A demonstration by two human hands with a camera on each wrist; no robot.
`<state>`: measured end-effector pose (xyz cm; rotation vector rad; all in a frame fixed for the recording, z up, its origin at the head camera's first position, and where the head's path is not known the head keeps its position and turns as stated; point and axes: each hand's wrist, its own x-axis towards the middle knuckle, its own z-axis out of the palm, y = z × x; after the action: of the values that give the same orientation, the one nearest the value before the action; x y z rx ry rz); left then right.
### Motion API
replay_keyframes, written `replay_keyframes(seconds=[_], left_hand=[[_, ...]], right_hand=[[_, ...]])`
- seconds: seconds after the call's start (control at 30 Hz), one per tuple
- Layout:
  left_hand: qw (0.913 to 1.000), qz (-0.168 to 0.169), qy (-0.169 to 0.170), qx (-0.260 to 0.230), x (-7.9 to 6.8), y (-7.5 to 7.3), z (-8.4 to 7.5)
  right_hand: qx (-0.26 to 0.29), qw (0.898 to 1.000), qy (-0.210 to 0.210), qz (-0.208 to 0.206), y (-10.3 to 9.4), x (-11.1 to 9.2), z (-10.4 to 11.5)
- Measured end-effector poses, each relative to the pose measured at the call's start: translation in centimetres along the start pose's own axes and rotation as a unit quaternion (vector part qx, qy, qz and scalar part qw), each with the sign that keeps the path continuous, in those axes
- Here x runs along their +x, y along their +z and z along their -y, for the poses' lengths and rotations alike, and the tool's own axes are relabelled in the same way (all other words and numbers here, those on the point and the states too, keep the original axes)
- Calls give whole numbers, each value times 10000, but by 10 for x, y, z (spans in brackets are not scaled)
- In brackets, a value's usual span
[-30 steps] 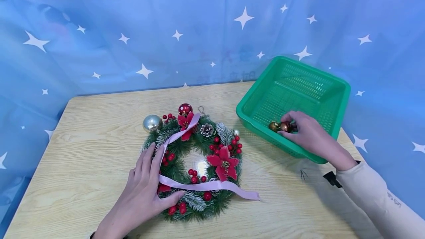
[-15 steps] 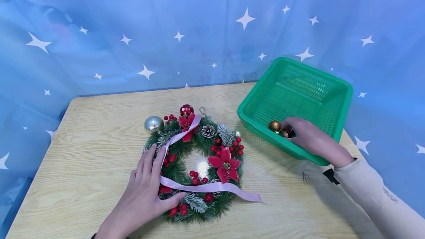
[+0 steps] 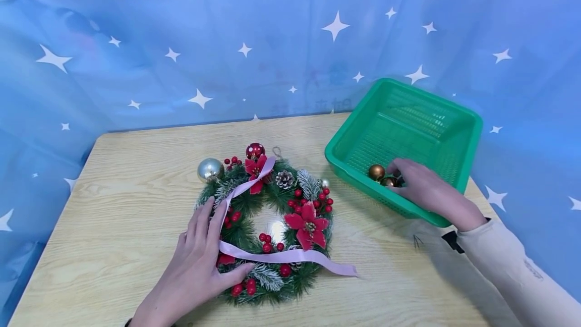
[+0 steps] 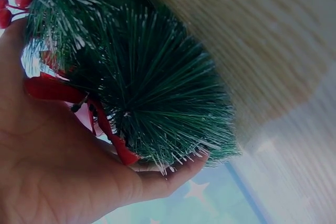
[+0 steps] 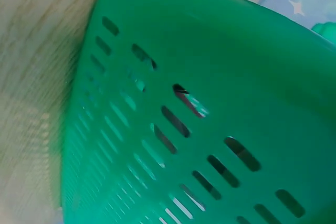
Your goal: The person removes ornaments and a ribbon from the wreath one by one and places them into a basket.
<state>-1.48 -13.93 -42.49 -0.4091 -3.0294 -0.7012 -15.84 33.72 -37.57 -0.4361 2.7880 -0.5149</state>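
A green Christmas wreath (image 3: 240, 233) with red poinsettias, berries and pine cones lies on the table. My left hand (image 3: 195, 256) rests on its left side, fingers extended and thumb apart; the left wrist view shows the fingers along the pine needles (image 4: 163, 87). A pale pink ribbon (image 3: 290, 255) runs from under this hand across the wreath. My right hand (image 3: 424, 188) reaches over the near rim of the green plastic basket (image 3: 351, 178). Its fingertips are down at a small brown bauble (image 3: 389, 181), beside a copper bauble (image 3: 376, 171). I cannot tell whether they grip it.
A silver bauble (image 3: 210, 170) and a red bauble with white dots (image 3: 255, 151) sit at the wreath's far edge. The basket's slotted wall (image 5: 210, 51) fills most of the right wrist view. A blue star-patterned cloth (image 3: 290, 39) hangs behind the wooden table (image 3: 113, 201).
Inside the basket, the right hand's fingers have shifted slightly, and the copper bauble has moved apart from the brown one. The left hand and wreath keep their places.
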Motion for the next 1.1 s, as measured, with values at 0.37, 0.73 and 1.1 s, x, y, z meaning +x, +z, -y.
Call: replay_keyframes(seconds=[0.37,0.73,1.1], left_hand=[[10000,-54,-14,-38,0,2,0],[9997,-135,183,-106,-2,0,2],[9995,-104,298,-10,-2,0,2]], right_hand=[[-115,9992,-56,-371,-6,-6,6],[108,9505,-1686,-2609,13,-22,44],[429,9275,-3003,-2182,50,-26,73]])
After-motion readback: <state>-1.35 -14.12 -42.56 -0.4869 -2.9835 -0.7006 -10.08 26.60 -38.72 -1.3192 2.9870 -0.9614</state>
